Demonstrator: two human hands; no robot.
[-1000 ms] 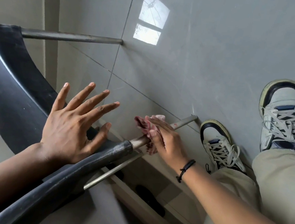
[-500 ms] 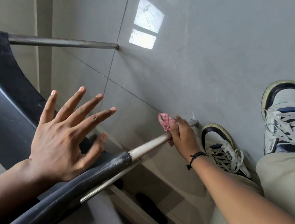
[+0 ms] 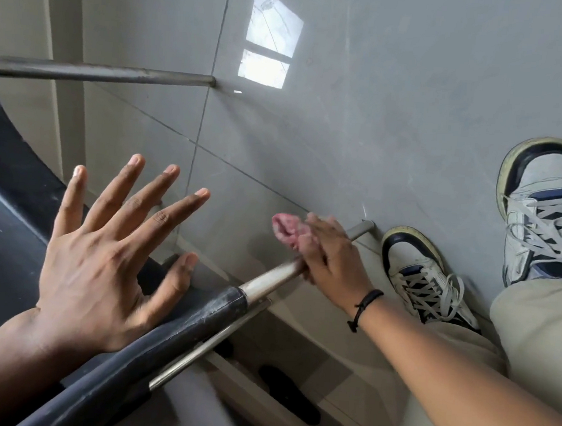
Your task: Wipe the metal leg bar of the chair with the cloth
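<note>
Now your right hand (image 3: 331, 255) has its fingers (image 3: 319, 224) curled tight around a pink cloth (image 3: 285, 228), pressing it onto the metal leg bar (image 3: 273, 277) of the chair. The cloth bunches out on the far-left side of your fist, and the bar's tip shows just past your knuckles, near the floor (image 3: 382, 103). A black cord bracelet (image 3: 364, 308) circles that wrist. Your left hand (image 3: 101, 259) holds nothing; its fingers (image 3: 158, 216) are spread wide, the heel of the palm resting on the black chair edge (image 3: 169, 331) that the bar runs out of. A second leg bar (image 3: 99, 73) stretches across the far left. To the right, your two white and navy sneakers (image 3: 422, 274) stand on the grey tiles, beside your beige trouser leg (image 3: 540, 320).
</note>
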